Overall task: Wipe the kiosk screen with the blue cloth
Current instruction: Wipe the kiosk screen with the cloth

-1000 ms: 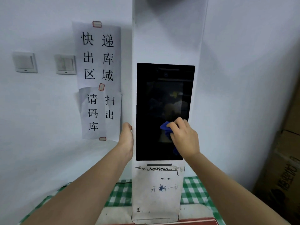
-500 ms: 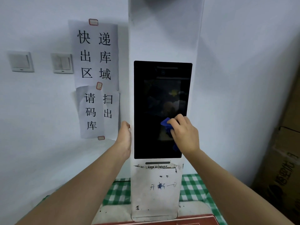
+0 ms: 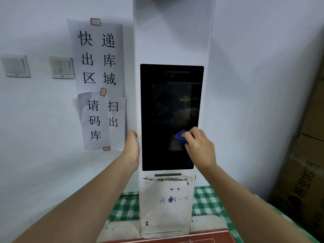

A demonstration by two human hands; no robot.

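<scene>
Wall signs (image 3: 99, 57) in Chinese; kiosk (image 3: 173, 32) marked HIKROBOT; right hand (image 3: 199, 148) grips blue cloth (image 3: 180, 135) on screen (image 3: 163, 111).

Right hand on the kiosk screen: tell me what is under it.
Under the right hand a bunched blue cloth is pressed on the black kiosk screen; blue pokes out at the fingertips and near the wrist. The rest of the cloth is covered.

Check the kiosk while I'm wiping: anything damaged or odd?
Yes. The strip around the brand label under the screen is scuffed and peeling, and pen scribbles mark the white panel below. The lower paper sign on the wall is wrinkled.
</scene>
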